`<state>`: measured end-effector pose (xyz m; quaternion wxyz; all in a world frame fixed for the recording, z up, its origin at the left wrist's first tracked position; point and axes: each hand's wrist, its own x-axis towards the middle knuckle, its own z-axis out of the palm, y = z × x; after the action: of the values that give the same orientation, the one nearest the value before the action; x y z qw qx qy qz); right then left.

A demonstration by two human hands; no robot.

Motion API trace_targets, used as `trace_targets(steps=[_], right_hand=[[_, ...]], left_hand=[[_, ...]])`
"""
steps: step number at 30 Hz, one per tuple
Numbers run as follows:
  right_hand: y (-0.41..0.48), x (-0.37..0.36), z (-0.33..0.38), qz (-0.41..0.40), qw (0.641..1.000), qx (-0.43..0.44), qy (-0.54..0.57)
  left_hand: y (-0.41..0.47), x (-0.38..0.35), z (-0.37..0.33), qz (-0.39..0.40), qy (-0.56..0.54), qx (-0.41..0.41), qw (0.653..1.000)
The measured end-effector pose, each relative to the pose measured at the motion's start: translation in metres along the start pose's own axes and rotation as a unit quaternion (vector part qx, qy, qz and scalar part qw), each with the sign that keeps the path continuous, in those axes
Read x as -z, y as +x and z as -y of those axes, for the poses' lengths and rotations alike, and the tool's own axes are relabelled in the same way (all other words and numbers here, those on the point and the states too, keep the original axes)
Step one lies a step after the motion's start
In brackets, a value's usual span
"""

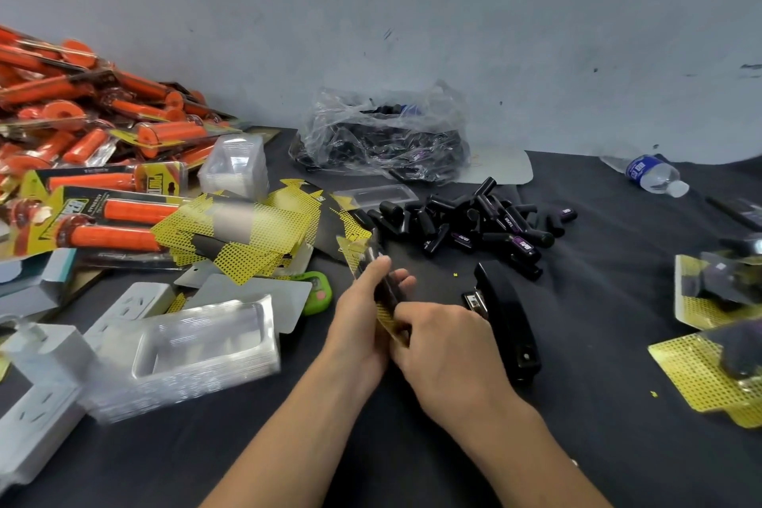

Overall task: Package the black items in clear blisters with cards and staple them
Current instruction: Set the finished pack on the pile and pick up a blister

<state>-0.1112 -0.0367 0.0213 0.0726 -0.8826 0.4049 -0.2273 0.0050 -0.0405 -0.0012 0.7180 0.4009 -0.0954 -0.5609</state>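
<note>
Yellow card-and-blister pack (385, 313) is held edge-up over the table (412, 450), left hand (358, 318) gripping its far part, right hand (445, 351) pinching its near end. Black stapler (509, 326) lies just right of that hand, lengthwise toward the far edge.

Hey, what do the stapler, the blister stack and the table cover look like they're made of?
Stapler: glossy black shell, plastic or painted metal, with bright metal at its nose.
Blister stack: thin clear plastic, see-through with glints.
Table cover: probably dark matte cloth, no shine.
</note>
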Motion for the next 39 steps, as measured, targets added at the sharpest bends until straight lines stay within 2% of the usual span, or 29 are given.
trace_targets(steps=[4,7,9,11,13,16,21,28,32,39], right_hand=[[-0.002,0.005,-0.015,0.108,0.98,-0.069,0.153],[-0.001,0.006,-0.026,0.08,0.951,-0.162,0.249],[0.001,0.006,-0.027,0.101,0.896,-0.2,0.384],[0.001,0.003,-0.024,0.149,0.832,-0.196,0.496],[-0.001,0.0,-0.021,0.17,0.812,-0.188,0.525],[-0.001,-0.001,-0.017,0.135,0.809,-0.193,0.539],[0.001,0.001,-0.02,0.049,0.837,-0.225,0.496],[0.001,-0.004,-0.022,0.061,0.871,-0.239,0.425],[0.001,-0.003,-0.02,0.107,0.86,-0.248,0.433],[0.001,0.001,-0.013,0.086,0.835,-0.246,0.485]], left_hand=[[-0.002,0.011,-0.016,0.09,-0.076,0.001,0.993],[-0.004,0.014,-0.018,0.202,-0.083,-0.002,0.976],[-0.006,0.015,-0.018,0.276,-0.086,0.001,0.957],[-0.009,0.016,-0.018,0.319,-0.087,0.004,0.944],[-0.008,0.017,-0.02,0.33,-0.088,0.0,0.94],[-0.006,0.02,-0.024,0.312,-0.062,0.001,0.948],[-0.007,0.016,-0.026,0.261,0.014,0.03,0.965],[-0.006,0.01,-0.02,0.216,0.038,-0.007,0.976],[-0.007,0.01,-0.02,0.215,0.033,-0.026,0.976],[-0.006,0.009,-0.02,0.202,0.034,-0.02,0.979]])
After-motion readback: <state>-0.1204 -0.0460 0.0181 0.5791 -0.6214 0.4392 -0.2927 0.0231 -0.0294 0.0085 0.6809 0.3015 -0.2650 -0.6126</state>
